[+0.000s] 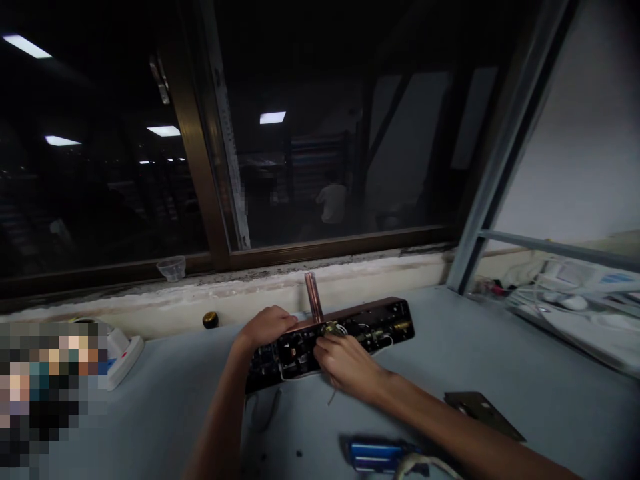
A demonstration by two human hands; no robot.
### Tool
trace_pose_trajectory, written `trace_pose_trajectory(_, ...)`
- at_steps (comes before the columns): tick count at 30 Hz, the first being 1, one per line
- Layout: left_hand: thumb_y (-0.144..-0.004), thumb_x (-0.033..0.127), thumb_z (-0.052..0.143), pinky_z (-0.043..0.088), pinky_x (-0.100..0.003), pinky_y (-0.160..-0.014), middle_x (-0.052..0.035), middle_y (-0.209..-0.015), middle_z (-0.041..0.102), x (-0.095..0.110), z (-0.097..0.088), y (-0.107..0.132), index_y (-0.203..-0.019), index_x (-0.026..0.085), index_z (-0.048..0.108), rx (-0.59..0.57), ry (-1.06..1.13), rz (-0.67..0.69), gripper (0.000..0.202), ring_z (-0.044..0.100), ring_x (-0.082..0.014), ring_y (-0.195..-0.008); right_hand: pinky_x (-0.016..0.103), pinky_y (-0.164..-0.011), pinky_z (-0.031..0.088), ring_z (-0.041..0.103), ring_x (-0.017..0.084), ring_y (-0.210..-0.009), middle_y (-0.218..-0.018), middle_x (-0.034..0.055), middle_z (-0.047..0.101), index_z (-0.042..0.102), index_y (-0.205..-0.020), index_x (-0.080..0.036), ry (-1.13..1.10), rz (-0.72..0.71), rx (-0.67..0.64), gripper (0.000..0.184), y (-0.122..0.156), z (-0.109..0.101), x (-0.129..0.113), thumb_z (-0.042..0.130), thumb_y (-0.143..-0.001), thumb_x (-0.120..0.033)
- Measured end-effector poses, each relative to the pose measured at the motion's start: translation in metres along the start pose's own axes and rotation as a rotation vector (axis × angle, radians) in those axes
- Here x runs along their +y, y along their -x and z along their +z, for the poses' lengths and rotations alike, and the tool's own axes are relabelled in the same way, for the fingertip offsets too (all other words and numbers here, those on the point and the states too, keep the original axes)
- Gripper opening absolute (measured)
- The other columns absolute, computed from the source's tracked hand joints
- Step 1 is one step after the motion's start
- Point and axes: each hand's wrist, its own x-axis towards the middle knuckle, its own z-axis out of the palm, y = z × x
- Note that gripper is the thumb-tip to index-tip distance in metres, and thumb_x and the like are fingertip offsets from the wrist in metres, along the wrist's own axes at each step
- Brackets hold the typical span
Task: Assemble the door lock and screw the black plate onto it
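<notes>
A long black housing [395,323] with a copper-coloured edge lies on the table, its inner side with wires and small brass parts facing me. From its upper edge a copper-coloured tube [313,297] stands up. My left hand [267,328] is closed over the housing's top edge, left of the tube. At the middle of the housing, my right hand [345,360] has its fingers pinched together below a brass part with white wires [340,328]. What is between those fingers is hidden. A thin lead hangs under the right hand.
A blue-handled tool [375,457] and a pale cable [425,460] lie near the front. A dark flat plate [483,413] sits partly behind my right forearm. At the left are a white power strip [125,363] and a round dark cap [211,320]. A metal frame post [463,267] rises at right.
</notes>
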Motion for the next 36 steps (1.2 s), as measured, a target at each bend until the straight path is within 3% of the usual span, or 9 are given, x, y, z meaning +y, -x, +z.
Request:
trace_pose_trajectory(18, -0.075, 0.039, 0.032, 0.030, -0.021, -0.052, 0.0014, -0.052, 0.044, -0.001, 0.001, 0.001, -0.054, 0.014, 0.053, -0.008, 0.020, -0.001, 0.039, 0.040, -0.0116, -0.057, 0.026, -0.058, 0.033, 0.054, 0.016, -0.075, -0.080, 0.0056, 0.062, 0.058, -0.075, -0.015, -0.057, 0.038, 0.073, 0.017, 0.004, 0.011, 0.007, 0.042, -0.078, -0.013)
trace_pose_trajectory(29, -0.074, 0.037, 0.032, 0.030, -0.021, -0.052, 0.0012, -0.053, 0.044, -0.001, 0.001, -0.001, -0.052, 0.015, 0.049, -0.001, 0.009, 0.015, 0.036, 0.041, -0.0114, -0.057, 0.027, -0.060, 0.035, 0.055, 0.020, -0.080, -0.082, 0.0105, 0.062, 0.061, -0.080, -0.012, 0.014, 0.010, 0.002, 0.019, -0.004, -0.003, -0.006, 0.047, -0.068, -0.005)
trace_pose_trajectory(36, -0.075, 0.035, 0.032, 0.029, -0.021, -0.052, 0.0011, -0.053, 0.044, -0.001, 0.001, -0.001, -0.052, 0.015, 0.049, 0.000, 0.004, 0.016, 0.035, 0.041, -0.0114, -0.058, 0.027, -0.062, 0.036, 0.054, 0.021, -0.083, -0.083, 0.0102, 0.062, 0.060, -0.082, -0.013, -0.015, 0.050, 0.001, 0.019, 0.001, 0.004, -0.003, 0.048, -0.068, -0.006)
